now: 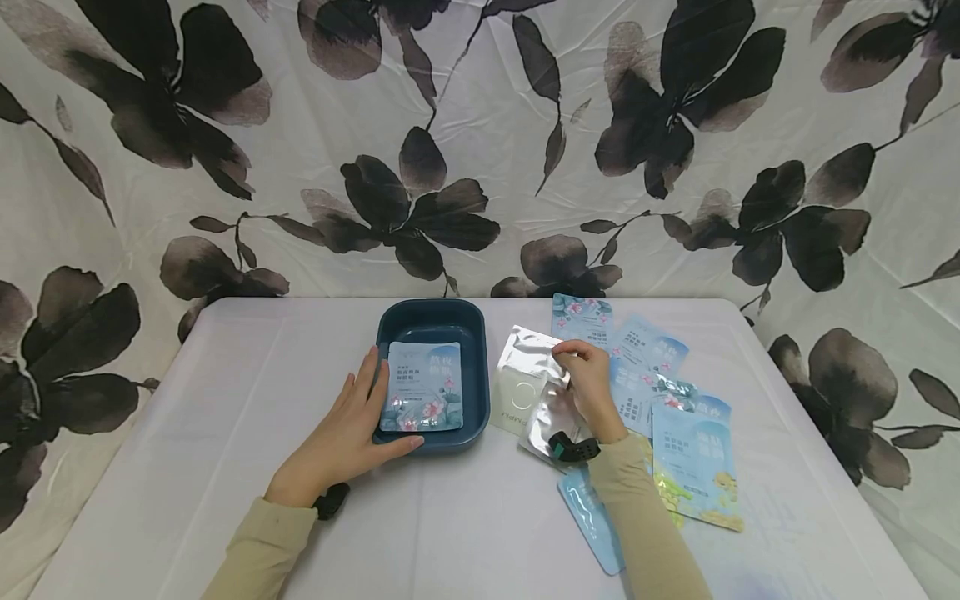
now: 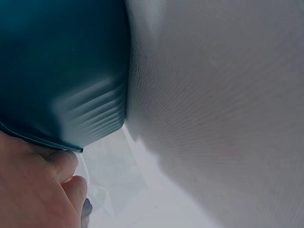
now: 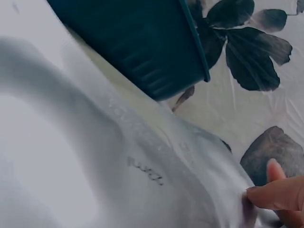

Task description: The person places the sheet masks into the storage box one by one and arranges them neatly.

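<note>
My left hand point(image 1: 347, 429) rests with its fingers spread along the left side and near corner of a dark blue bin point(image 1: 476, 417). Inside the bin lies a light blue face mask packet point(image 1: 425, 387) with pink flowers. In the left wrist view, the bin's ribbed outer wall point(image 2: 90, 109) stands beside my left hand point(image 2: 38, 185). Right of the bin, my right hand point(image 1: 592, 383) pinches the edge of a silver foil packet point(image 1: 551, 421). The right wrist view shows its thumb and finger point(image 3: 278, 194) at the foil's edge; print shows on the packet point(image 3: 147, 166).
A pale packet with a silver top point(image 1: 517, 392) lies between bin and right hand. Several blue mask packets point(image 1: 693, 450) overlap farther right, one with yellow pictures. Another blue packet point(image 1: 592, 521) lies partly under the right forearm. A flowered cloth point(image 1: 525, 150) hangs behind the white table point(image 1: 225, 375).
</note>
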{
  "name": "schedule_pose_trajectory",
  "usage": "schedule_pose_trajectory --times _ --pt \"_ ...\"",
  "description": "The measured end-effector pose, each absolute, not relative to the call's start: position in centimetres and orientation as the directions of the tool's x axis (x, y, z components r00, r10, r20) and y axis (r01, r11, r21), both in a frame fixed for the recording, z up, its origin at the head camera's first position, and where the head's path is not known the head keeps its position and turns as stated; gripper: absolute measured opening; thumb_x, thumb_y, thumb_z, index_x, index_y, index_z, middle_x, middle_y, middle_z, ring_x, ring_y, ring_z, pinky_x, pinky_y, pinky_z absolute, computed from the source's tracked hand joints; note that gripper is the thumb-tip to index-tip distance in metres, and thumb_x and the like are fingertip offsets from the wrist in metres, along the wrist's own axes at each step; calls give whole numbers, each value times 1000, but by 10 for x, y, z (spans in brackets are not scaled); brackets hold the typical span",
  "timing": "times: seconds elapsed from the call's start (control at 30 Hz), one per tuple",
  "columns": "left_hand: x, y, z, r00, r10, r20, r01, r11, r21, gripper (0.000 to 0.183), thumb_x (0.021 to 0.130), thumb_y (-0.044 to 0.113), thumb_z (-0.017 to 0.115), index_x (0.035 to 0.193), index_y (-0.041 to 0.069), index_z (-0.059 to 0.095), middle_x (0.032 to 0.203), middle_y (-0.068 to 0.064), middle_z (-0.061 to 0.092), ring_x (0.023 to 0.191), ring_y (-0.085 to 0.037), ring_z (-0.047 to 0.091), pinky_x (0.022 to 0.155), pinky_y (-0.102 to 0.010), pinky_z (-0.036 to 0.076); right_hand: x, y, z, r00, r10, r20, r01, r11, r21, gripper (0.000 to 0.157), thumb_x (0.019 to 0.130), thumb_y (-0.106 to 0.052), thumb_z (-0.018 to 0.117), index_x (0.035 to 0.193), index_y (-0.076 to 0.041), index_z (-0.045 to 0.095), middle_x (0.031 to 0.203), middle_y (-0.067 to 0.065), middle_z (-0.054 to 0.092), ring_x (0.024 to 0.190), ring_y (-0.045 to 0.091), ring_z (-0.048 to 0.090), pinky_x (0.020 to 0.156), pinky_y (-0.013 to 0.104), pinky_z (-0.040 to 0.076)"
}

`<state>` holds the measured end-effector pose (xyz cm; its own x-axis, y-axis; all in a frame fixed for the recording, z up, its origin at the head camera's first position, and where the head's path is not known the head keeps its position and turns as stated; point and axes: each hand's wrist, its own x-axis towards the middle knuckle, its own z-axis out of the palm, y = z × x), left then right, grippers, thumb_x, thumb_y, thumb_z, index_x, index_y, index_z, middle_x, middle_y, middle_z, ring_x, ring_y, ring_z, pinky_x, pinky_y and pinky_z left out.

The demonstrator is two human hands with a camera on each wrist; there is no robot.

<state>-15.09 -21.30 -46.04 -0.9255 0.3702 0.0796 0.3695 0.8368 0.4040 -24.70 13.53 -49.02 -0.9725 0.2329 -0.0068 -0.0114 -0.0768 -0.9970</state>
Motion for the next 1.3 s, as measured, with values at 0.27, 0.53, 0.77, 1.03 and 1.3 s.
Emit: schedule_pose_trajectory --times 0.27,0.53,0.77,1.03,1.3 --pt "-151 -213 -461 -926 368 83 368 838 402 122 80 74 62 157 -3 8 164 -15 -13 150 -40 3 119 -57 9 -242 143 -485 -992 14 -125 125 82 -989 27 89 0 60 113 -2 73 115 6 63 51 8 35 48 21 31" --pt "-151 -214 -460 -928 367 68 361 837 412 123 80 75 62 157 -2 5 164 -13 -16 151 -36 0 120 -55 7 -241 150 -482 -973 -124 -195 174 160 -972 34 83 7 67 116 1 71 131 12 58 51 10 37 49 21 36" --pt "-151 -214 -461 -925 372 81 372 837 401 121 81 73 62 157 -3 6 164 -15 -14 151 -38 1 120 -56 8 -244 148 -485 -984 -69 -166 154 146 -977 34 82 12 65 114 3 72 129 13 60 54 6 45 50 18 38" --pt "-151 -213 -460 -926 370 74 366 835 411 121 81 74 62 157 -2 5 164 -14 -14 151 -38 1 120 -55 7 -245 147 -485 -991 56 -122 125 56 -991 32 84 11 64 113 2 72 89 2 60 51 7 45 44 19 35" --pt "-151 -213 -460 -927 369 71 365 836 411 122 81 73 62 157 -3 5 164 -15 -14 150 -39 1 120 -56 7 -247 149 -484 -981 190 -30 40 51 -998 39 81 13 62 119 4 70 137 9 57 125 13 45 85 18 48"
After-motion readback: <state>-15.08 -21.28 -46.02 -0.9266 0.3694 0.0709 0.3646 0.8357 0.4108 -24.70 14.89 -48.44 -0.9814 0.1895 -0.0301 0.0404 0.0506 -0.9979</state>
